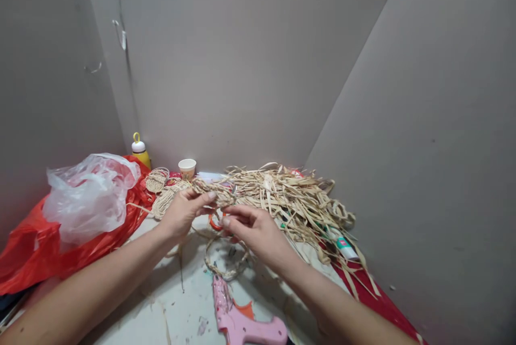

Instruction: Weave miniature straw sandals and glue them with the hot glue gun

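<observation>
My left hand point(184, 211) grips a braid of straw-coloured plant fibre point(213, 193), thumb on top, above the table. My right hand point(252, 229) is closed at the braid's lower side, thumb and fingers pinched together; a strand seems to run into them, though the fingertips partly hide it. Orange-handled scissors point(213, 221) show as a ring just left of my right fingers, with a bit of metal above; whether I touch them is unclear. Below, a braided loop point(226, 275) rests near the nozzle of a pink glue gun point(237, 319) with an orange trigger.
Loose dry straw strips point(282, 189) pile up at the back right, beside a white and green tube point(344, 245). Coiled braids point(165, 200), a paper cup point(187, 169), a yellow bottle point(141, 152) and plastic bags point(91, 194) stand left. Grey partitions point(242, 76) enclose the table.
</observation>
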Tool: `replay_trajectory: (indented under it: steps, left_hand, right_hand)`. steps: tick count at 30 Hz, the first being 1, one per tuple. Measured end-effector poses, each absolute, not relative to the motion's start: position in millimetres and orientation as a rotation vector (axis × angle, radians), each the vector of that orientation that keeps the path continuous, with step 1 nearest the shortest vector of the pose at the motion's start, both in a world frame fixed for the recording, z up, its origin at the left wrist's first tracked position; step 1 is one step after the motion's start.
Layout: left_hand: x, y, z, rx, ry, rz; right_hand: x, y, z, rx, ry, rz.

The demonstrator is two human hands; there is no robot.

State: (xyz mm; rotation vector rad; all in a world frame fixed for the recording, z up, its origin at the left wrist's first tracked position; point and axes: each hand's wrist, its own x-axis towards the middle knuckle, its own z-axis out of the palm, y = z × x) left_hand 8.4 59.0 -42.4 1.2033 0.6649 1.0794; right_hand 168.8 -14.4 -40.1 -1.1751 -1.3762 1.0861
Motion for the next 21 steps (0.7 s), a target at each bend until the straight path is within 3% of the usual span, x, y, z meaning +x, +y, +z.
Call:
replay_trajectory:
  steps: [4,9,18,21]
  left_hand:
    - [-5.0,81.0,-31.3,1.190,0.715,1.106]
    - [-12.5,91.6,-21.4,1.199,0.712,1.140]
    - [-22.3,86.9,-18.4,1.297,0.638,1.075]
    - [-25.6,84.3,-15.9,1.317,0.614,1.065]
  right_hand:
    - [197.4,-44.0,-31.7,-1.414,-1.711,1.029]
    - [202.6,-90.3,-44.7,-1.744,-2.468,0.698]
    - [169.6,-97.0,-95.4,-1.807,-2.752,0.307]
    - [181.0,-98.1,-90.8,-1.778,-2.636,0.405]
